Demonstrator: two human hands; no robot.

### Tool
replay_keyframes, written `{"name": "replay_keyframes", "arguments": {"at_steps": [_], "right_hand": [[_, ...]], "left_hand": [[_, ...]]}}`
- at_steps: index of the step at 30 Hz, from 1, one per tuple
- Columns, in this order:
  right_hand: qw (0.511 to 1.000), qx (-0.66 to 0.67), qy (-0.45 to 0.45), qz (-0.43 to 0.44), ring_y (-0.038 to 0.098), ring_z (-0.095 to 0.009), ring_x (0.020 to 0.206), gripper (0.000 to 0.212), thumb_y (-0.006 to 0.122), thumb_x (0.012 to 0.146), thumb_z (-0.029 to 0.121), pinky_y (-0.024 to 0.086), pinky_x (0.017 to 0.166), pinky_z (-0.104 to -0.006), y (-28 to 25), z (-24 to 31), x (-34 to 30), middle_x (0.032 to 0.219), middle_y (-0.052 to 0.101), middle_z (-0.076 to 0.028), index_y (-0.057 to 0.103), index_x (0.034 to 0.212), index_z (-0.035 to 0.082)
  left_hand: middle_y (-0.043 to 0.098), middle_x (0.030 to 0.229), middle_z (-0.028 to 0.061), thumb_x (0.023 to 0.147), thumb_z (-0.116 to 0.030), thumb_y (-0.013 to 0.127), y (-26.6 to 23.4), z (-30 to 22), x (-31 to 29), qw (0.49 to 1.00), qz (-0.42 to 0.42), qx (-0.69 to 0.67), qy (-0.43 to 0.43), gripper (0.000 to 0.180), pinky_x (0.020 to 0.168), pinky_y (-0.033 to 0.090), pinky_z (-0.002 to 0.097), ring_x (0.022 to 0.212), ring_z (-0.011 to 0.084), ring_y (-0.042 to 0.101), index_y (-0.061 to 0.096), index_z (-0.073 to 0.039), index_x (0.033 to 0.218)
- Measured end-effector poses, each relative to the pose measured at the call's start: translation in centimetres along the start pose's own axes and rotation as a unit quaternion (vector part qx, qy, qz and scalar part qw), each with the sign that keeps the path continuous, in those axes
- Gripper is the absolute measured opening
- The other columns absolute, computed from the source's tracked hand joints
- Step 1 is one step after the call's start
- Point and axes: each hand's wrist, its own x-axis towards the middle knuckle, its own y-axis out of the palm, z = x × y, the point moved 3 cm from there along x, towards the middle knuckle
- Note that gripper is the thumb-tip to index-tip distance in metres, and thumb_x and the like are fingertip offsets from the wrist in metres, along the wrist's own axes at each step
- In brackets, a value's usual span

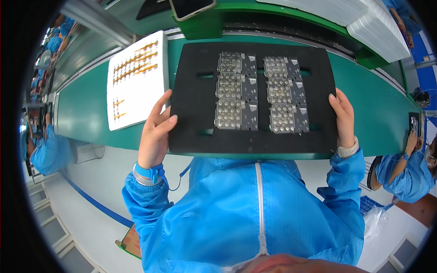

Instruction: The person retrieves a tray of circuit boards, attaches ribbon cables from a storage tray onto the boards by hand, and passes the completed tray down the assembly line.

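A black foam tray (191,98) lies level in front of me at the near side of the green bench. My left hand (156,132) grips its left edge, thumb and fingers on the rim. On the opposite edge my right hand (344,113) holds it, with the fingers partly hidden beneath. Set in the tray are two columns of small grey keypad-like panels with round silvery domes, such as the one at lower left (229,115) and the one at upper right (275,67). A blue strap with a cord circles my left wrist.
Left of the tray rests a white foam sheet (136,95) bearing rows of thin orange-brown strips. Behind stand a green ledge (255,8) with a phone (193,7) and a stack of white foam trays (378,32). Co-workers in blue sit at left (52,150) and right (407,177).
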Motion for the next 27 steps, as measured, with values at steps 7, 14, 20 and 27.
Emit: {"name": "replay_keyframes", "arguments": {"at_steps": [7, 14, 20, 27], "right_hand": [[0.956, -0.257, -0.130, -0.058, 0.054, -0.021, 0.115, 0.039, 0.059, 0.088, 0.004, 0.043, 0.094, -0.0304, -1.3, 1.7, 2.4, 0.126, 0.055, -0.012, 0.050, 0.126, 0.000], [0.814, -0.453, -0.334, 0.145, 0.042, -0.033, 0.128, 0.047, 0.063, 0.083, 0.019, 0.027, 0.109, -0.0463, 6.4, 3.4, 6.8, 0.130, 0.051, -0.015, 0.050, 0.126, 0.003], [0.808, -0.442, -0.326, 0.213, 0.038, -0.032, 0.131, 0.046, 0.063, 0.082, 0.021, 0.016, 0.113, -0.0511, 7.4, 1.9, 8.2, 0.133, 0.049, -0.013, 0.051, 0.123, 0.004], [0.821, -0.430, -0.311, 0.208, 0.043, -0.033, 0.123, 0.045, 0.066, 0.078, 0.017, 0.019, 0.112, -0.0517, 7.5, 2.1, 8.4, 0.128, 0.051, -0.013, 0.053, 0.119, 0.005]], "left_hand": [[0.041, 0.141, 0.0176, 0.085, -0.009, 0.061, 2.7, -2.1, 1.0, 0.900, -0.012, 0.422, 0.112, 0.053, 0.108, 0.031, 0.0398, 0.132, 0.0299, 0.039, 0.043, -0.006, 0.135], [0.042, 0.140, 0.0159, 0.078, -0.014, 0.069, 11.6, -1.0, 9.3, 0.788, 0.067, 0.546, 0.276, 0.057, 0.111, 0.025, 0.0459, 0.136, 0.0370, 0.030, 0.048, -0.007, 0.131], [0.042, 0.136, 0.0163, 0.067, -0.020, 0.075, 12.0, 0.7, 11.6, 0.768, 0.054, 0.574, 0.278, 0.072, 0.111, 0.017, 0.0561, 0.132, 0.0373, 0.032, 0.045, -0.008, 0.133], [0.044, 0.125, 0.0166, 0.062, -0.015, 0.073, 12.5, 0.5, 10.8, 0.781, 0.045, 0.566, 0.262, 0.073, 0.110, 0.019, 0.0579, 0.125, 0.0370, 0.038, 0.046, -0.008, 0.129]]}}
